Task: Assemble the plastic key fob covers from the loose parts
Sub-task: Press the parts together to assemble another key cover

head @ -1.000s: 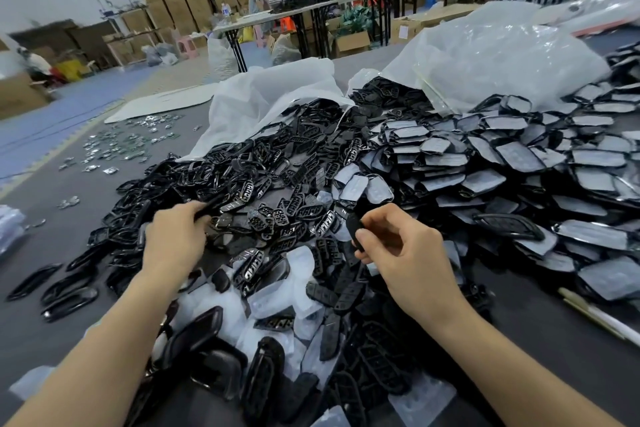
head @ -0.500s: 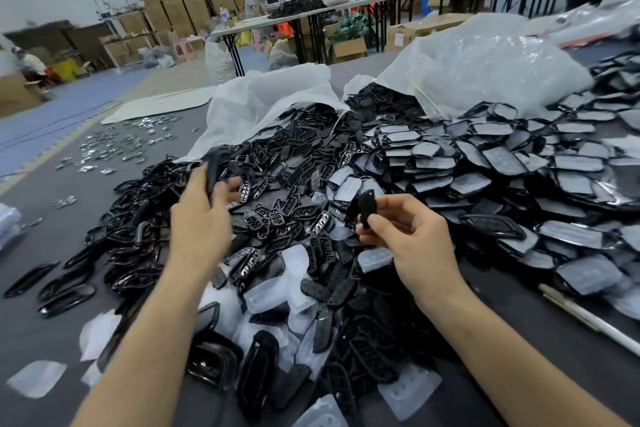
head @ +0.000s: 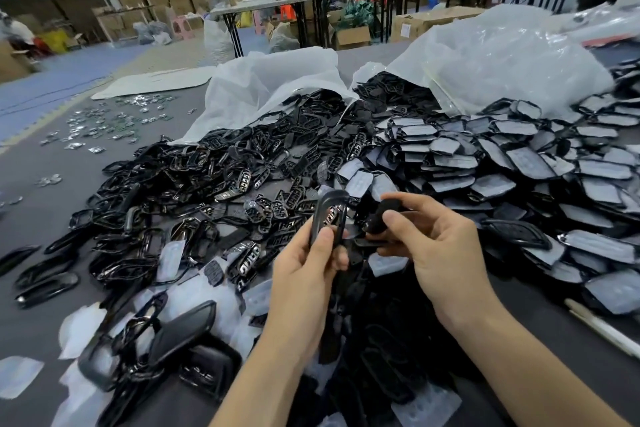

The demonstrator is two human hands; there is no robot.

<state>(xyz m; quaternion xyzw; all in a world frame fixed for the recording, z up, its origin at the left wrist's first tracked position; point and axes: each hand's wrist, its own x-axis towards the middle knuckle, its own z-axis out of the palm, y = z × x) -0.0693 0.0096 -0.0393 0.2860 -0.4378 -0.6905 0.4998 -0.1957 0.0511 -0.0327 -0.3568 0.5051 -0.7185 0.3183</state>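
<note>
1. Black plastic frame stands nearly upright in the left hand, long axis running up and away from the wrist, open loop facing the person. The thumb is pressed on its lower front and the other fingers curl behind, so the hand is clamped on it.
2. Just to its right, the right hand pinches a smaller dark insert between thumb and curled fingers. Insert and frame are just beside each other. I cannot tell whether they touch.
3. My reading: the fit turns on this gap. The insert lies to the right of the frame's loop at about the same height, so it would have to travel left into the opening, lined up with the frame's long axis. The right hand is the nearer one to make that move, with the left only steadying.
4. Both parts are held above the near edge of the pile on the table.
5. Half a second ago the left hand was up and to the left over the pile, well apart from the right. It has since come in beside the right hand, and the frame has turned more upright.
</note>
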